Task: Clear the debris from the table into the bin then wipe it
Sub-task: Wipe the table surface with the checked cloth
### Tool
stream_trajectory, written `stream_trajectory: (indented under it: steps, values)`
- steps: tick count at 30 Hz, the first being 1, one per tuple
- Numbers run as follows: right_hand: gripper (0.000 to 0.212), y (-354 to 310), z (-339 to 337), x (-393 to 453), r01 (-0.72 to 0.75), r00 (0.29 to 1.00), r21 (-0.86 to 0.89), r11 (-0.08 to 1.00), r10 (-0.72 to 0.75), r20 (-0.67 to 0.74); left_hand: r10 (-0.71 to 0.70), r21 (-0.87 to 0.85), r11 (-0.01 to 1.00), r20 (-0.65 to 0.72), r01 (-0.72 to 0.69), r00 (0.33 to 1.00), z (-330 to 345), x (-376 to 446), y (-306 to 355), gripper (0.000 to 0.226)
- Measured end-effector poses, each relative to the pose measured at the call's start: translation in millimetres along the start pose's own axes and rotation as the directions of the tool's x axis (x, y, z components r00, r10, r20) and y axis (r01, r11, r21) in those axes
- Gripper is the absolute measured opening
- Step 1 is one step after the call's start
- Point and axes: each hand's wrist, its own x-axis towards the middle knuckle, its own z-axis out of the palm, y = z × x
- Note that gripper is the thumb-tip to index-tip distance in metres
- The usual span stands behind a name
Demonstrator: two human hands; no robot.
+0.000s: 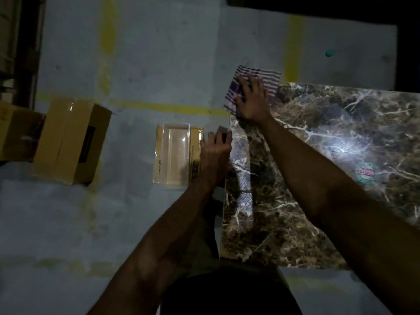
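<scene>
A dark marble-patterned table fills the right side of the head view. My right hand lies flat with spread fingers on a striped purple-and-white cloth at the table's far left corner; part of the cloth hangs over the edge. My left hand rests with relaxed fingers at the table's left edge, just beside a shallow white tray-like bin on the floor. I see no loose debris on the tabletop; the light is dim.
A round green-and-red sticker sits on the table's right part. An open cardboard box lies on the grey floor at left. Yellow floor lines cross behind the bin. A small teal object lies far back.
</scene>
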Motion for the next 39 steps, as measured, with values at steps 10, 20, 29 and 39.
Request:
stream_trajectory:
  steps: [10, 20, 29, 39]
  values:
    - [0.063, 54.9, -6.6, -44.3, 0.095, 0.994, -0.018, 0.995, -0.096, -0.05, 0.04, 0.124, 0.992, -0.181, -0.018, 0.983, 11.0, 11.0, 0.3, 0.057]
    - [0.063, 12.0, 11.3, -27.9, 0.167, 0.986, 0.052, 0.985, -0.167, -0.006, 0.044, 0.08, 0.996, -0.186, -0.03, 0.982, 12.3, 12.9, 3.2, 0.083]
    - [0.066, 86.9, -17.5, -55.3, 0.021, 0.998, -0.034, 0.999, -0.023, -0.053, 0.003, 0.148, 0.989, -0.203, 0.028, 0.979, 15.6, 13.2, 9.4, 0.067]
    - [0.063, 34.2, 9.5, -74.9, 0.2, 0.979, 0.027, 0.979, -0.201, 0.027, -0.052, 0.1, 0.993, -0.091, 0.061, 0.994, 21.6, 15.8, 13.7, 0.1]
